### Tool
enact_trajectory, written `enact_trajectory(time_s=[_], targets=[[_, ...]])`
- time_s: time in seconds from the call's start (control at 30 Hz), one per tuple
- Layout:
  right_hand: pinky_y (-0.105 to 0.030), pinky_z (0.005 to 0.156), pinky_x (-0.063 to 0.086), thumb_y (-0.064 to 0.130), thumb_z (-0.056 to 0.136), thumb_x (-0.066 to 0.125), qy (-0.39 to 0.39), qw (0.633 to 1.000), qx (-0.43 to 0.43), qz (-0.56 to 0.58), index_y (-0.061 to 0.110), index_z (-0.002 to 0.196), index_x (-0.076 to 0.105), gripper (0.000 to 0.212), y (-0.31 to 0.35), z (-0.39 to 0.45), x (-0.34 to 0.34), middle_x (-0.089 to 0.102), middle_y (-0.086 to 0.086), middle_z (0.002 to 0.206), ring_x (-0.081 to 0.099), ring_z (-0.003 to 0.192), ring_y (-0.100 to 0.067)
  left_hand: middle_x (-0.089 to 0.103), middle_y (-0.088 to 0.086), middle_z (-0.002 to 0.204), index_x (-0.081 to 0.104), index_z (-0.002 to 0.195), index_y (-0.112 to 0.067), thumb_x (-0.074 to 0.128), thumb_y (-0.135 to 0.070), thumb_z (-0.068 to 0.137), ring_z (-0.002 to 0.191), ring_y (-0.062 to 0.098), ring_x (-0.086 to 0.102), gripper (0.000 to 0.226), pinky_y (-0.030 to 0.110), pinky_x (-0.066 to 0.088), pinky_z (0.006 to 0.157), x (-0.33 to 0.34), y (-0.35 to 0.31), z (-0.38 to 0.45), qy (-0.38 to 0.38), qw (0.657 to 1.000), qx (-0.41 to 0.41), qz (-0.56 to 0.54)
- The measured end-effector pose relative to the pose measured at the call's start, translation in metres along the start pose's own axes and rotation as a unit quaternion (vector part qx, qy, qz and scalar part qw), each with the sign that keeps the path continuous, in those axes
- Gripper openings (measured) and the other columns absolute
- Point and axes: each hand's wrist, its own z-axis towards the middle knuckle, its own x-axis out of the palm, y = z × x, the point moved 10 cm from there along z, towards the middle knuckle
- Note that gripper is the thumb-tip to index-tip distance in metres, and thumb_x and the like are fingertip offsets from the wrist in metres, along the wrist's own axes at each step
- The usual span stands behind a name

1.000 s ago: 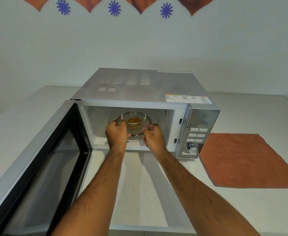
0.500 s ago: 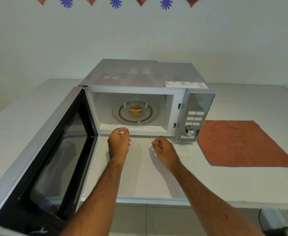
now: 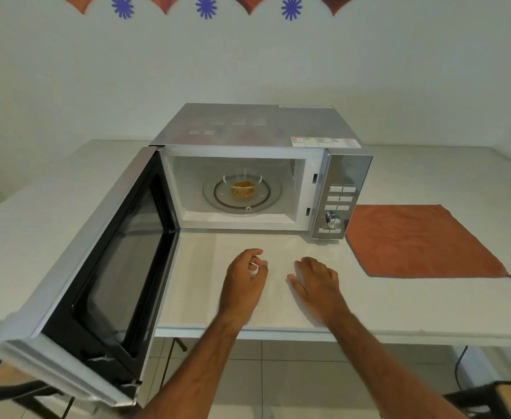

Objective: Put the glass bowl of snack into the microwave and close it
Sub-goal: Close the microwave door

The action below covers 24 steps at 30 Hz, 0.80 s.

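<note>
— Two hands, both empty, over the white table (image 3: 429, 313) in front of the microwave (image 3: 257, 137). Where's the bowl?

— Inside. The glass bowl of snack (image 3: 242, 187) sits upright on the round turntable (image 3: 270, 196), near its middle, with orange-yellow pieces in the bottom. Nothing touches it.

— And the door?

— The microwave door (image 3: 96, 267) is swung wide to the left, its dark window facing the cavity, its free edge out past the table's front.

— How are the hands held?

— The left hand (image 3: 243, 279) is loosely curled, fingers bent in toward the palm, gripping nothing. The right hand (image 3: 317, 282) is palm down with fingers relaxed and slightly apart. Both are well clear of the cavity opening and apart from each other.

— Any writing you can read?

— Not really. A strip of coloured stickers (image 3: 325, 142) runs along the top's front right edge, but the print is too small to make out. The control panel (image 3: 340, 204) has rows of pale buttons and a silver knob (image 3: 330, 219); their markings are unreadable too. No brand name shows.

— Anything else on the table?

— An orange cloth (image 3: 420, 240) lies flat just right of the microwave, a small loop at its near corner.
</note>
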Motion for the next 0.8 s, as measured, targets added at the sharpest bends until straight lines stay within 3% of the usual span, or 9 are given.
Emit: enact_trajectory(time_s=[0.13, 0.23, 0.43, 0.63, 0.8], targets=[[-0.045, 0.129, 0.014, 0.061, 0.104, 0.025, 0.052, 0.998, 0.015, -0.016, 0.018, 0.160, 0.028, 0.071, 0.001, -0.011, 0.018, 0.021, -0.005, 0.172, 0.018, 0.159, -0.024, 0.062, -0.016, 0.123, 0.064, 0.131, -0.033, 0.064, -0.026, 0.104, 0.113, 0.004, 0.062, 0.028, 0.019, 0.055, 0.090, -0.001, -0.019, -0.014, 0.022, 0.999, 0.041, -0.001], [-0.044, 0.131, 0.001, 0.068, 0.101, 0.013, 0.082, 0.995, 0.016, -0.048, 0.017, 0.165, 0.006, 0.082, -0.003, -0.014, 0.032, 0.000, -0.005, 0.175, -0.001, 0.161, -0.024, 0.058, -0.024, 0.126, 0.059, 0.136, -0.039, 0.065, -0.029, 0.104, 0.119, -0.001, 0.058, 0.034, 0.025, 0.055, 0.098, -0.006, -0.035, -0.022, 0.028, 0.998, 0.063, -0.007], [-0.043, 0.130, 0.002, 0.071, 0.100, 0.010, 0.068, 0.995, 0.014, -0.072, 0.017, 0.165, 0.006, 0.085, -0.010, -0.016, 0.035, 0.001, -0.005, 0.175, 0.001, 0.161, -0.024, 0.055, -0.032, 0.127, 0.045, 0.138, -0.052, 0.066, -0.036, 0.102, 0.121, -0.006, 0.054, 0.044, 0.017, 0.050, 0.093, -0.038, -0.086, -0.040, 0.006, 0.994, 0.108, -0.028], [-0.045, 0.130, 0.004, 0.068, 0.101, 0.013, 0.066, 0.994, 0.011, -0.085, 0.016, 0.165, 0.009, 0.082, -0.010, -0.017, 0.036, 0.005, -0.006, 0.175, 0.005, 0.161, -0.026, 0.058, -0.019, 0.132, 0.052, 0.139, -0.040, 0.065, -0.037, 0.103, 0.125, 0.005, 0.058, 0.038, 0.032, 0.056, 0.102, -0.088, -0.154, -0.066, -0.009, 0.987, 0.163, -0.003], [-0.045, 0.130, 0.006, 0.067, 0.102, 0.013, 0.066, 0.994, 0.006, -0.092, 0.016, 0.165, 0.010, 0.081, -0.008, -0.018, 0.035, 0.005, -0.007, 0.174, 0.005, 0.161, -0.026, 0.059, -0.026, 0.125, 0.057, 0.135, -0.036, 0.063, -0.039, 0.104, 0.126, 0.001, 0.055, 0.032, 0.027, 0.054, 0.100, -0.137, -0.215, -0.099, -0.026, 0.973, 0.226, 0.049]])
